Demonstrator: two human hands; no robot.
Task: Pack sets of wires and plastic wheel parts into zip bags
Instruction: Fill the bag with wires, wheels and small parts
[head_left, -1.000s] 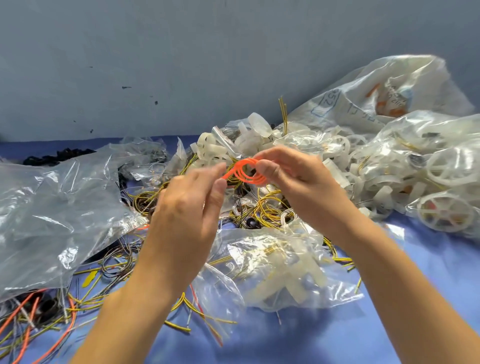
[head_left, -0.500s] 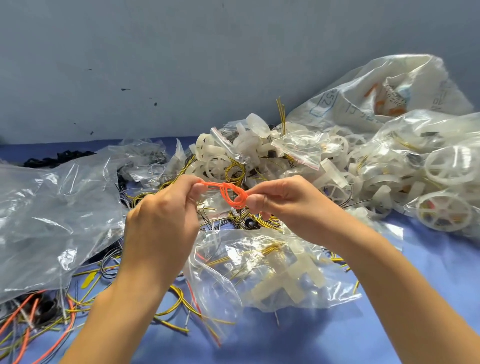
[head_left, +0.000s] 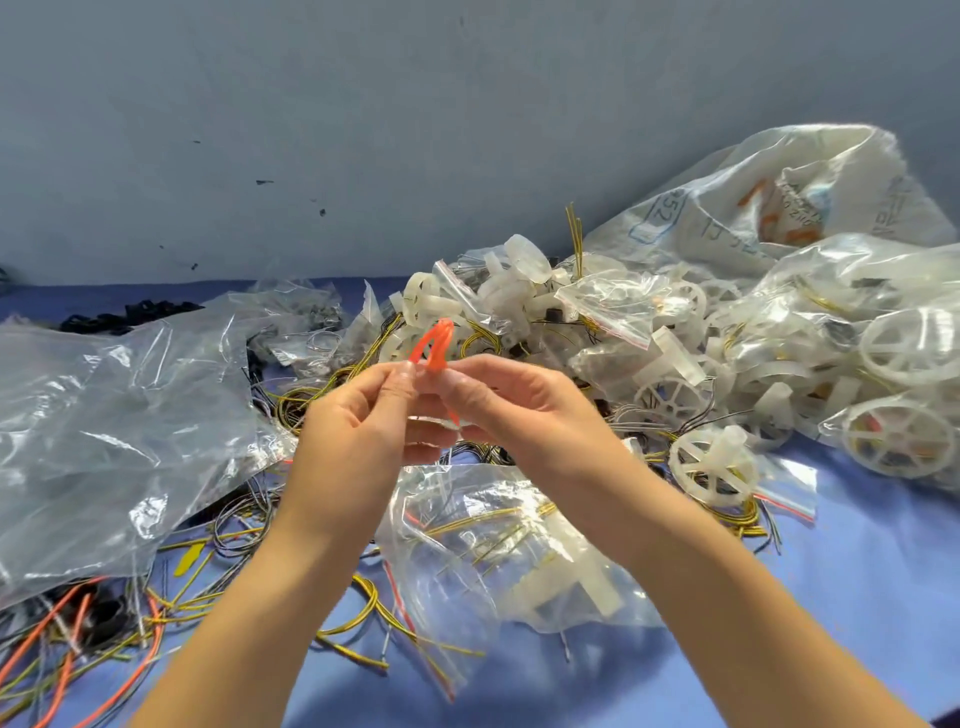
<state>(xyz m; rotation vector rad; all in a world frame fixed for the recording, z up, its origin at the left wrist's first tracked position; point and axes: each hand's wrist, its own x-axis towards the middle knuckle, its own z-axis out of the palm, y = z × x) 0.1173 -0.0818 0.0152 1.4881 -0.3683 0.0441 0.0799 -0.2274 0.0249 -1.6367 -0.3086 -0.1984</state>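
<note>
Over the bench (head_left: 857, 597), left grip (head_left: 353, 426) and right grip (head_left: 524, 410) pinch the base of the orange wire (head_left: 435, 343), fingertips closed on it. Its loop now stands upright, pointing up, having lain sideways between them half a second earlier.

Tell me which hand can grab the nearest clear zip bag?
Probably the right hand: it is above the clear plastic zip bag; the left hand sits beside it. Both pinch the orange wire coil.

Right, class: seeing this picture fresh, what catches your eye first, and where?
The bright orange wire loop, pinched between the left hand and right hand at centre. Behind and right sprawls a heap of white plastic wheels in clear bags; a part-filled zip bag lies below the hands.
</note>
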